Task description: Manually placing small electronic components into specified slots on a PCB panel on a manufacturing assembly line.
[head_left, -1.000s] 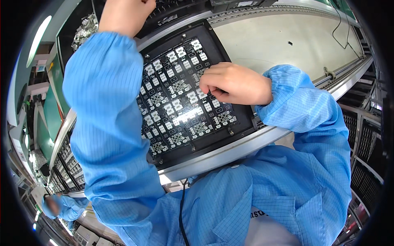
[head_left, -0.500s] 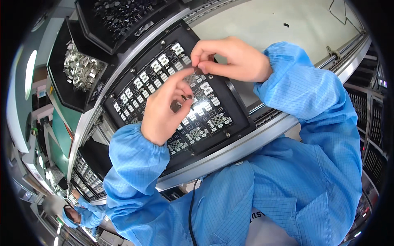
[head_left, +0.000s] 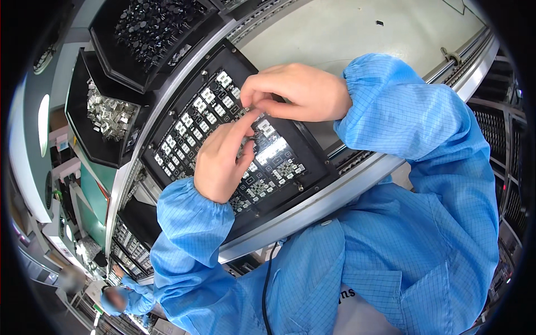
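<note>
A panel of circuit boards (head_left: 187, 131) with rows of white and silver components lies in a black frame (head_left: 304, 192) in front of me. My left hand (head_left: 220, 159) is over its middle, fingers curled, with small dark components (head_left: 251, 135) partly showing inside them. Its index fingertip meets the fingertips of my right hand (head_left: 298, 92). The right hand reaches in from the right, thumb and fingers pinched low over the panel. Whatever lies in that pinch is hidden.
A black bin of silver metal parts (head_left: 109, 114) stands at the left, and a bin of dark round components (head_left: 151, 30) is behind it. Metal rails (head_left: 312, 198) border the workstation. A small black piece (head_left: 379, 23) lies on the pale surface. Another person (head_left: 131, 298) works at far left.
Both hands have shifted slightly left over the panel, the right one also downward. The left fingers have closed more, hiding most of the dark components. My view has moved slightly.
</note>
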Demonstrator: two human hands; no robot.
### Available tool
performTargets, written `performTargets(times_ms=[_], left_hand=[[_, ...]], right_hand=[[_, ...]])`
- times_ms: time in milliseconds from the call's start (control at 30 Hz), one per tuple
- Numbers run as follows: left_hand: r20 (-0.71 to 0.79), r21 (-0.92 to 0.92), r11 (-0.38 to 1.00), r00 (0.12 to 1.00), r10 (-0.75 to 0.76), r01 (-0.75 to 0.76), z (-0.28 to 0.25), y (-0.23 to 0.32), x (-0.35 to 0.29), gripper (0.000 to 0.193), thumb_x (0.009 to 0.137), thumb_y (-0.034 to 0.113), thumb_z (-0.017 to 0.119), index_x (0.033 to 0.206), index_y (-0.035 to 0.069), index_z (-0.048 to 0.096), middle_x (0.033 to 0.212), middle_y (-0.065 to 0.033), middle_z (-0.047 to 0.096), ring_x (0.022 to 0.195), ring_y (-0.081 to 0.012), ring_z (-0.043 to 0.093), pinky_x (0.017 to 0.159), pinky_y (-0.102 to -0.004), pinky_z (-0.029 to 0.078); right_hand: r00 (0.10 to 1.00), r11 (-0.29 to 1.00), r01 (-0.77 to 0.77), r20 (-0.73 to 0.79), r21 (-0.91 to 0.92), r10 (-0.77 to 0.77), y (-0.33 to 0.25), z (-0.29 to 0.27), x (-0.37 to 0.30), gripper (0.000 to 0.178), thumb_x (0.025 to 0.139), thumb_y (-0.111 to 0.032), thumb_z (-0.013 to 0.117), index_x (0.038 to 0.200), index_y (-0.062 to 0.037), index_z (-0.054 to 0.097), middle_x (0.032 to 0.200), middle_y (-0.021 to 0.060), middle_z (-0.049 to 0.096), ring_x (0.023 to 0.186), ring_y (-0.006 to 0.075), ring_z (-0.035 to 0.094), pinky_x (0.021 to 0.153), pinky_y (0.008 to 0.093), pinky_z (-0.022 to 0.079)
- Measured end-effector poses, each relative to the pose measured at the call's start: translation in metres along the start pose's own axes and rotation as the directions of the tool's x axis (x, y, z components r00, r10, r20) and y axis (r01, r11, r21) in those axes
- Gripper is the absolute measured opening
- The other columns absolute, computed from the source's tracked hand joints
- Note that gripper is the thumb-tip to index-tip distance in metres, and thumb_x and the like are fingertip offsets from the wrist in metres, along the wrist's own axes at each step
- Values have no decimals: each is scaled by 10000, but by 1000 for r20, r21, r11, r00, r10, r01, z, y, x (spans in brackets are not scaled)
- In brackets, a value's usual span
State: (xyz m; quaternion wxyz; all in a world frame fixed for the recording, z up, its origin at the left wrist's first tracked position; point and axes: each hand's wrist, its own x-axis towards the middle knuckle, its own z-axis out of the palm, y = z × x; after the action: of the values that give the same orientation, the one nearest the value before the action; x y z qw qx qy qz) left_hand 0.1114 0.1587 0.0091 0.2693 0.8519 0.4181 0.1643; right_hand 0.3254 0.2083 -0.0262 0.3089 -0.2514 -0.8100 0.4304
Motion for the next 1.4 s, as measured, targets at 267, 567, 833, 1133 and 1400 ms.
performTargets(times_ms=[267,567,833,1133,1400], left_hand=[[7,19,1000,1000,23,-24,-4,5,4,551,693,-96,629,1203,99,554,829,-83,601,772,-261,604,681,-353,499],[-27,-45,999,999,-28,27,-2,4,0,503,717,-88,647,1186,72,561,831,-91,618,772,-252,614,676,-343,503],[-54,-31,998,997,-56,54,1,2,-6,452,736,-52,676,1163,59,575,847,-105,631,779,-255,621,671,-344,509],[50,284,939,981,185,-192,-15,7,-19,446,671,-39,591,1111,28,608,1142,-151,593,897,-297,639,754,-336,538],[-513,253,953,858,-13,166,-123,-1,-14,345,772,-155,436,1041,11,574,948,-153,580,831,-275,581,742,-317,471]], right_hand=[[998,998,59,-18,-28,-59,1,1,-1,213,819,-8,570,1024,-52,529,752,62,568,723,246,576,660,358,466],[995,995,96,-33,-28,-97,0,4,-2,207,830,-21,587,1026,-54,529,792,76,587,753,247,590,675,351,471],[995,995,96,-11,-5,-96,-4,3,-3,209,833,-8,569,1033,-49,528,815,79,592,766,236,595,685,345,473],[994,994,107,33,21,-108,-9,7,3,221,828,-3,566,1043,-39,534,891,92,592,791,243,596,712,344,479],[946,933,255,265,-253,-186,-35,15,11,421,765,-71,638,1163,-41,504,1113,106,527,1042,296,499,875,387,431]])
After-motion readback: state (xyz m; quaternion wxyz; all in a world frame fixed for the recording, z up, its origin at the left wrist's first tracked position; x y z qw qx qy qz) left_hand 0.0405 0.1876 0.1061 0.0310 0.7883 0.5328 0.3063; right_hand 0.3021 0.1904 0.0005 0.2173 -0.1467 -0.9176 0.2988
